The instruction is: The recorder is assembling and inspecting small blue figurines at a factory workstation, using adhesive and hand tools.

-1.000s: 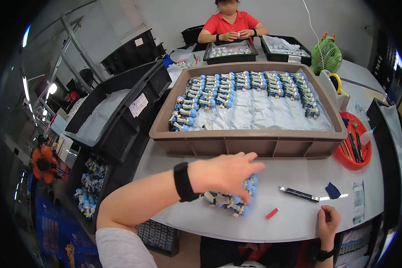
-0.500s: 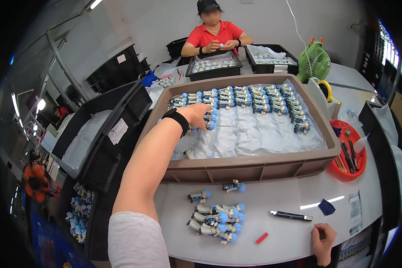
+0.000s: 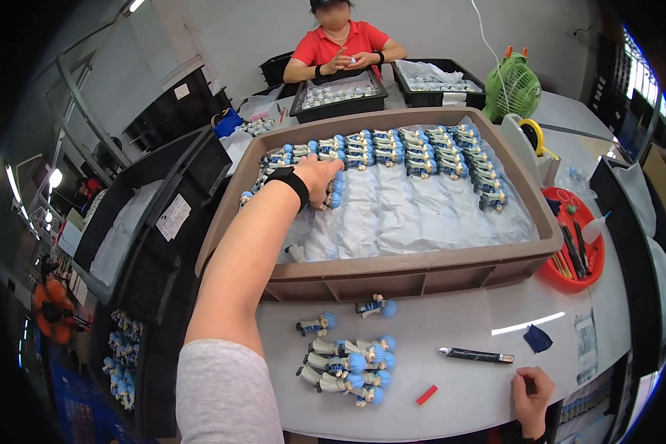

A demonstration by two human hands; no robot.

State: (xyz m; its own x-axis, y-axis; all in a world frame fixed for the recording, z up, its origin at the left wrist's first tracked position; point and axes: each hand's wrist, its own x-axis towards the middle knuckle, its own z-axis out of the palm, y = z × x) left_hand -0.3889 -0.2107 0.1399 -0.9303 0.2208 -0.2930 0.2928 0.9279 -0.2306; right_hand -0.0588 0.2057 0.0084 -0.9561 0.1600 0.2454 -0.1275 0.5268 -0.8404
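Note:
My left hand reaches into the brown tray, its fingers curled around a small blue-haired figurine at the end of a row; the hand hides part of it. Rows of similar figurines lie along the tray's far side on white tissue. My right hand rests on the table near its front edge, fingers curled in, with nothing visible in them. Left of it, a pile of figurines lies on the table, with two more figurines just beyond the pile.
A black pen-like tool, a red strip and a dark blue scrap lie near my right hand. At right stands a red basket of tools. Black crates flank the left; a person sits opposite, handling a small piece.
The view has shifted slightly, moving the scene left and up. My left hand stays at the same row end of figurines. My right hand keeps its place on the table.

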